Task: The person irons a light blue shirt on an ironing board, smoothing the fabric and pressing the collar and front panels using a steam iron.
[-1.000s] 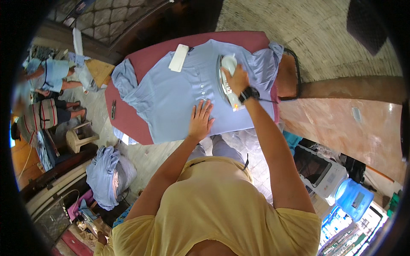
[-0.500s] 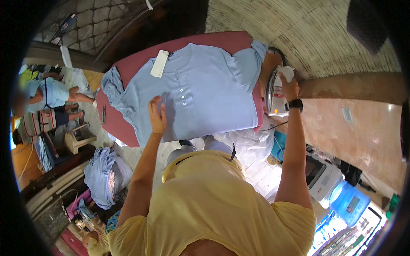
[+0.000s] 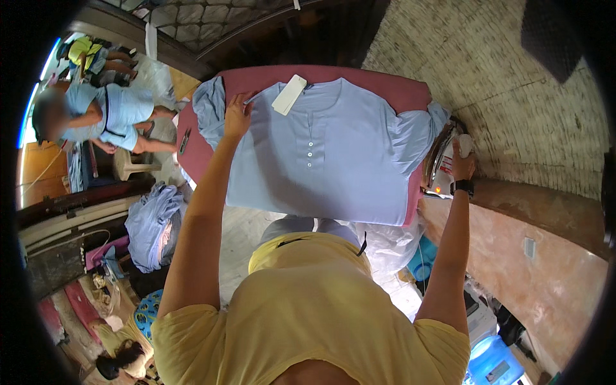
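A light blue shirt (image 3: 321, 163) with a short row of buttons and a blank-looking pale tag (image 3: 289, 95) lies spread on a maroon ironing board (image 3: 369, 75). At the shirt's left shoulder is my left hand (image 3: 237, 117), its fingers drawn together on the cloth by the seam. Off the board's right end, my right hand (image 3: 463, 165) is wrapped round the pale handle of an iron (image 3: 443, 172). An orange light glows on the iron, and the shirt's right sleeve lies close beside it.
Small dark scissors or snips (image 3: 185, 141) lie at the board's left end. A pile of blue clothes (image 3: 153, 224) sits at lower left. A person in light blue (image 3: 115, 112) is farther left. Clear plastic wrapping (image 3: 385, 247) lies below the board.
My left hand has moved from above the shirt's middle up to its left shoulder. The left side of the shirt lies flatter. My right hand stays on the iron; the view has shifted.
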Action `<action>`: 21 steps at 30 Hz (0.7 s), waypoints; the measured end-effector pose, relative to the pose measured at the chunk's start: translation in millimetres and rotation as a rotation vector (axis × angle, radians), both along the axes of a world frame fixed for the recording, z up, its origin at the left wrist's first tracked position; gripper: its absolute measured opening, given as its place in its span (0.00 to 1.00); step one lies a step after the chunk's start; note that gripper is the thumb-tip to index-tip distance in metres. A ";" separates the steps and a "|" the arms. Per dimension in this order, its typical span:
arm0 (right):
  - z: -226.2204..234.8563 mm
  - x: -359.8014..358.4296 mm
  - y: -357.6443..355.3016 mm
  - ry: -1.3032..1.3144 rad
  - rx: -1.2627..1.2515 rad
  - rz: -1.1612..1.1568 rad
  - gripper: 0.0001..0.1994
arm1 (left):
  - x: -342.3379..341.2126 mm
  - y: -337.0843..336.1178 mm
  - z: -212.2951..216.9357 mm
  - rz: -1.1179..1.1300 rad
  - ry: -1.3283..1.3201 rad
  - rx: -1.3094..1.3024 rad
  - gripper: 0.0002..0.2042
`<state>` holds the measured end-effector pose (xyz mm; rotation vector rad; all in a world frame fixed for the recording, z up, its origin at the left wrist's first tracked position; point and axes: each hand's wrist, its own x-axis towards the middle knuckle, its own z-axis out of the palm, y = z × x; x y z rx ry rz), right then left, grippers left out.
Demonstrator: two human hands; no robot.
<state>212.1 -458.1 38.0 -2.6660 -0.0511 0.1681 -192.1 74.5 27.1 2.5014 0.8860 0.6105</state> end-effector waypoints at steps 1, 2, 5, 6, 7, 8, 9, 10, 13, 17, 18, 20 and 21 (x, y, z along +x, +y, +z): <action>2.2 -11.4 14.8 -0.063 0.004 -0.046 0.49 | -5.9 22.4 -18.1 -0.017 0.001 0.124 0.18; -3.2 -9.7 12.6 -0.197 0.053 -0.016 0.49 | -0.2 31.8 -32.9 -0.052 -0.013 0.234 0.19; -19.6 -6.0 -6.4 -0.450 0.151 -0.016 0.45 | 32.3 22.3 -37.0 0.069 0.081 -0.154 0.18; -14.2 -14.6 1.2 -0.507 -0.008 -0.016 0.41 | 30.9 26.7 -37.6 0.079 0.120 -0.199 0.18; -6.0 -22.0 7.2 -0.562 -0.168 -0.011 0.38 | 30.2 29.6 -39.6 0.031 0.143 -0.128 0.17; 7.4 -32.3 21.5 -0.616 -0.324 0.000 0.34 | 27.8 32.6 -37.6 -0.010 0.167 -0.054 0.17; 21.4 -45.2 40.9 -0.599 -0.354 0.064 0.23 | 26.3 37.4 -32.1 -0.051 0.190 0.029 0.16; 22.2 -44.2 51.9 -0.612 -0.338 0.222 0.23 | 24.1 40.9 -27.3 -0.088 0.215 0.112 0.16; 16.5 -36.9 90.8 -0.597 -0.275 0.690 0.28 | 22.4 40.4 -30.7 -0.207 -0.006 -0.177 0.11; 2.4 -31.8 137.7 -0.302 -0.515 0.781 0.30 | 15.9 21.7 -18.1 -0.199 -0.029 0.024 0.08; -2.7 -15.4 138.4 -0.077 -0.613 0.759 0.28 | 18.0 21.4 -17.8 -0.230 -0.103 0.027 0.08; 12.2 -18.5 154.9 0.089 -0.735 0.720 0.24 | 7.4 17.4 -9.1 -0.223 -0.176 0.044 0.07; -9.7 7.9 113.4 -0.082 -0.656 0.830 0.18 | 15.2 7.7 0.1 -0.227 -0.221 0.036 0.07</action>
